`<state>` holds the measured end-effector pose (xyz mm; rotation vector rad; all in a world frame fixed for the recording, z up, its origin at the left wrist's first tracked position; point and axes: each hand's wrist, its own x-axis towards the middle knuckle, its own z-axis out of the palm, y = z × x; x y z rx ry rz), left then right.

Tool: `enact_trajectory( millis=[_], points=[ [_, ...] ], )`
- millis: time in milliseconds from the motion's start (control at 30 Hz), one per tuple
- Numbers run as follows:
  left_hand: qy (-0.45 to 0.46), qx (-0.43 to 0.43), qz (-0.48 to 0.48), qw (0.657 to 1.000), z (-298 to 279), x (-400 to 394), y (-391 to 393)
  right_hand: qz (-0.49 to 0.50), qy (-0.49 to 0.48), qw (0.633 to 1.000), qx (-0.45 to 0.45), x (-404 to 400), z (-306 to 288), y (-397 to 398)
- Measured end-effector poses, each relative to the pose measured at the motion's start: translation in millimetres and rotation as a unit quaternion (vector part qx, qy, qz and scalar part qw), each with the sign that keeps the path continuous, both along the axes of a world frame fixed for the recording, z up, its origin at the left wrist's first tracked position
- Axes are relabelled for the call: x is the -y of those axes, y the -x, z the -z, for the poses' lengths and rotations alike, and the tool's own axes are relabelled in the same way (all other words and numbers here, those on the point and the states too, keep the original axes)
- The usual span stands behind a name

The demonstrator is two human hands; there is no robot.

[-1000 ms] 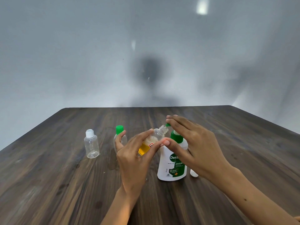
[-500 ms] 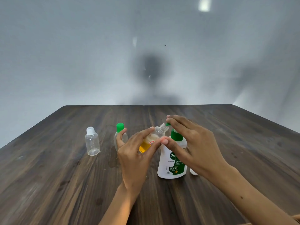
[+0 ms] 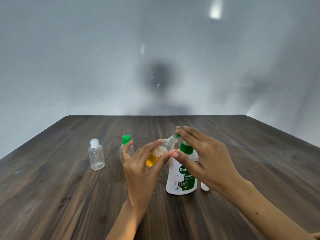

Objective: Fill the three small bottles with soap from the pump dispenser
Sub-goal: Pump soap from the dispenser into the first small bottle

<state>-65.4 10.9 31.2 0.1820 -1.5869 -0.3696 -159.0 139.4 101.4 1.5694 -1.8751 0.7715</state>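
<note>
While the left hand (image 3: pixel 140 172) grips it tilted above the table, the uncapped small bottle (image 3: pixel 160 152) holds its threaded mouth just under the green spout of the pump dispenser (image 3: pixel 181 177).

- Uncapped small bottle: clear plastic; amber soap pooled at its lower end, froth above; fingers and thumb curled round its body.
- Pump dispenser: white Dettol bottle, green collar and pump head, upright on the table right of centre.
- Right hand (image 3: pixel 206 156): fingers straight, laid flat over the pump head; thumb tip beside the left fingertips; grasping nothing.
- Green-capped small bottle (image 3: pixel 126 144): clear, upright, partly hidden behind the left hand.
- White-capped small bottle (image 3: pixel 96 155): clear, upright, well to the left, apart from the rest.
- Small white cap (image 3: pixel 204 187): on the table just right of the dispenser's base, partly behind the right wrist.
- Table (image 3: pixel 52 196): dark wood grain.
</note>
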Motion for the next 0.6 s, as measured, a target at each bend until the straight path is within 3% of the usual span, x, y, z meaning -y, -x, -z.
enact_trajectory(
  millis=[600],
  points=[
    [0.002, -0.002, 0.007, 1.000, -0.2, 1.8, 1.9, 0.019, -0.004, 1.000, -0.025, 1.8, 5.0, -3.3]
  ],
)
